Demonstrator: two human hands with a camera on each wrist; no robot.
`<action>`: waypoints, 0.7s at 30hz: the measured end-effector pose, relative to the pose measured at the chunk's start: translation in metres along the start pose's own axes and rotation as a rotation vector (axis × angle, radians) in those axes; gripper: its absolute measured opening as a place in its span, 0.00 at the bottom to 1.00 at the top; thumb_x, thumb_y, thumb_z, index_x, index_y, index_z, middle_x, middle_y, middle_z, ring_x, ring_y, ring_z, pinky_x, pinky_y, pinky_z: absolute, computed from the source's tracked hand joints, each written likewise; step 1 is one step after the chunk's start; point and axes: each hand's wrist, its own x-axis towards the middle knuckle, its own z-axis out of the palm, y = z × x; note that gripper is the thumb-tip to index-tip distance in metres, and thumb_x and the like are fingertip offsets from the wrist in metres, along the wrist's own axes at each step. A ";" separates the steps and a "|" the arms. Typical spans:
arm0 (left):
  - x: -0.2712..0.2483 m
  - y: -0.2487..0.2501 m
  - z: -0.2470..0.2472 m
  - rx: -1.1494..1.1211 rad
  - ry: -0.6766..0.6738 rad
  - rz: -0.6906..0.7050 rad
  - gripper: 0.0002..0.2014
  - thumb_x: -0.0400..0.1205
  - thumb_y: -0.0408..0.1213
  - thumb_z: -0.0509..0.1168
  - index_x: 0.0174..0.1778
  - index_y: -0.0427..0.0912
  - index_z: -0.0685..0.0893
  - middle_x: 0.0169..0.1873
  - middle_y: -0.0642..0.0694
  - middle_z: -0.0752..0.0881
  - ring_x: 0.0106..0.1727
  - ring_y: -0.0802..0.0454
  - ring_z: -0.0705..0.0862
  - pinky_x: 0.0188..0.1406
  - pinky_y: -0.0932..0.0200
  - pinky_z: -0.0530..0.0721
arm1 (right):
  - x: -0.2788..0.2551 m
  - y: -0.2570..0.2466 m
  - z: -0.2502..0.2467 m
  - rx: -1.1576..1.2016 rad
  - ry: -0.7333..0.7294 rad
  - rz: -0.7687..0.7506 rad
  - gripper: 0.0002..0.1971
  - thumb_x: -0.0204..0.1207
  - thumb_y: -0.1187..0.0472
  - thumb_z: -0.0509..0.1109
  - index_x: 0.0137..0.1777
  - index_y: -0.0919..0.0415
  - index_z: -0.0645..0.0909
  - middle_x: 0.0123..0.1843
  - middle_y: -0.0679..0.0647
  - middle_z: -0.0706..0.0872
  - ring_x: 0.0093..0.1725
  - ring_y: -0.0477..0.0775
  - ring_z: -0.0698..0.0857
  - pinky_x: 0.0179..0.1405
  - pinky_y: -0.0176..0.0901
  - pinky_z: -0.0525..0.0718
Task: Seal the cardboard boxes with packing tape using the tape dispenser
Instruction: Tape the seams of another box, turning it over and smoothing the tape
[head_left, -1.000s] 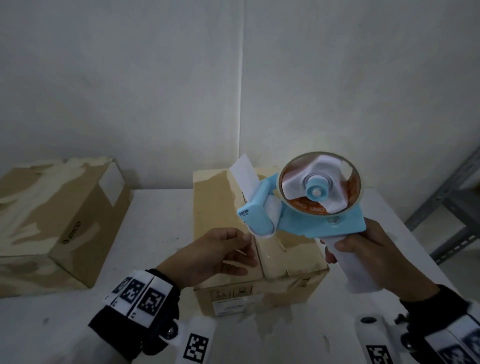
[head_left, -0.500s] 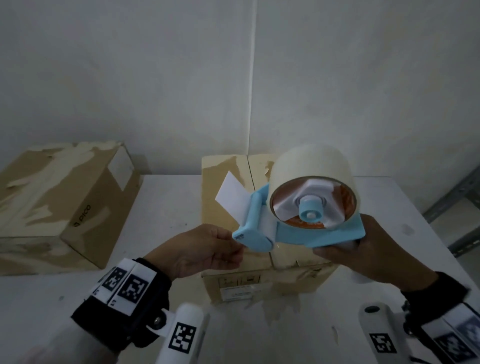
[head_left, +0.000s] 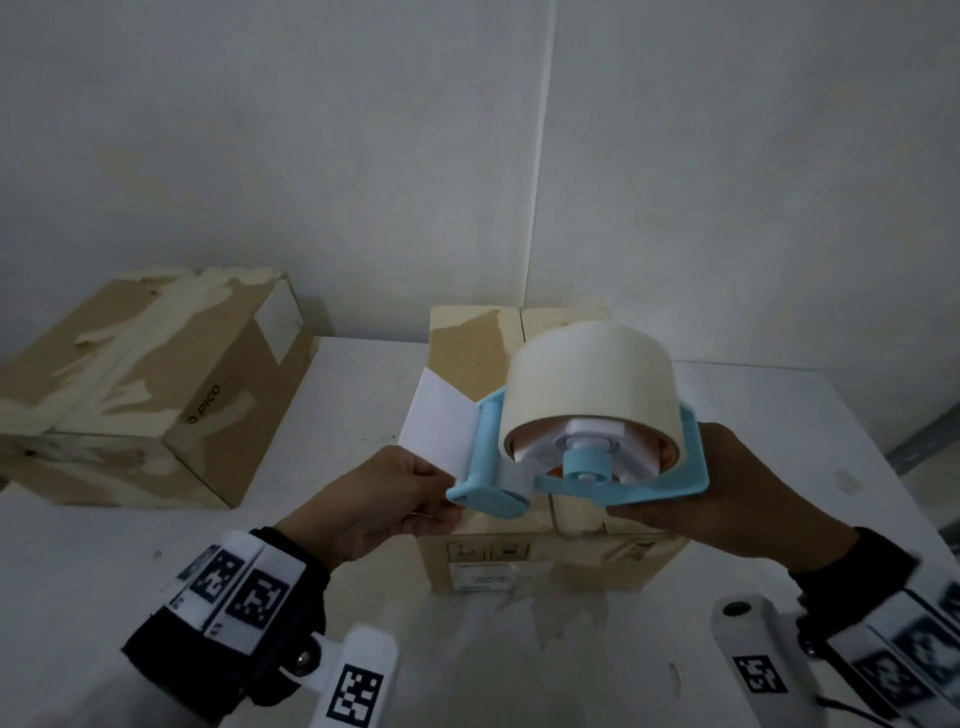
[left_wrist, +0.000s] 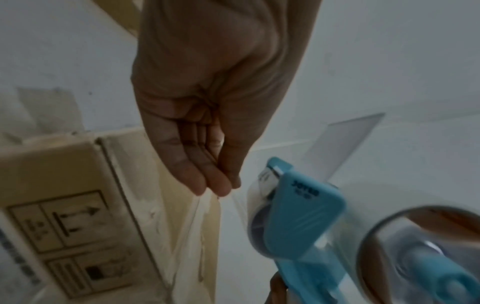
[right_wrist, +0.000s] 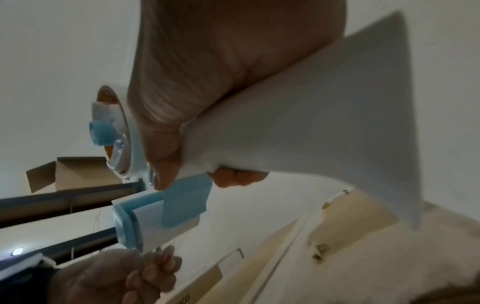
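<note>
A blue tape dispenser (head_left: 587, 478) with a cream tape roll (head_left: 592, 384) hangs above the middle cardboard box (head_left: 467, 348). My right hand (head_left: 737, 483) grips its white handle (right_wrist: 311, 123) from below. At the dispenser's front roller, my left hand (head_left: 436, 488) pinches the clear tape end (left_wrist: 233, 197) between thumb and fingertips (left_wrist: 215, 185). A white guard flap (head_left: 441, 415) sticks up from the dispenser's front. The box has a closed centre seam (head_left: 522, 332) and old tape marks, and its front face (left_wrist: 52, 216) carries printed handling symbols.
A second cardboard box (head_left: 145, 384) lies on the white table (head_left: 208, 571) at the left, against the wall. A grey metal shelf frame (head_left: 924, 447) stands past the table's right edge. Dark rails (right_wrist: 64, 195) and an open box (right_wrist: 72, 172) show in the right wrist view.
The dispenser has tipped over, so the roll's outer face now points up at me instead of its hub. My left hand stays at the front roller, now pinching there.
</note>
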 end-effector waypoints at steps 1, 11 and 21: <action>-0.002 -0.002 0.000 0.027 0.023 0.025 0.07 0.78 0.23 0.64 0.36 0.33 0.83 0.20 0.46 0.84 0.19 0.60 0.81 0.22 0.69 0.83 | 0.001 0.000 0.000 0.001 -0.014 0.009 0.25 0.50 0.40 0.80 0.51 0.34 0.82 0.44 0.34 0.90 0.44 0.38 0.88 0.40 0.25 0.83; -0.007 -0.021 -0.006 0.025 0.211 0.130 0.10 0.77 0.28 0.66 0.29 0.37 0.82 0.24 0.43 0.82 0.17 0.62 0.80 0.23 0.70 0.83 | -0.011 0.015 -0.025 0.011 0.021 0.053 0.22 0.38 0.41 0.85 0.36 0.33 0.86 0.33 0.32 0.89 0.36 0.33 0.87 0.33 0.22 0.81; -0.006 -0.045 -0.017 0.058 0.235 0.157 0.06 0.78 0.31 0.67 0.34 0.37 0.84 0.19 0.50 0.84 0.18 0.63 0.78 0.26 0.69 0.84 | -0.027 0.015 -0.060 -0.325 0.019 0.136 0.21 0.41 0.53 0.86 0.34 0.46 0.81 0.28 0.25 0.85 0.30 0.26 0.84 0.26 0.17 0.76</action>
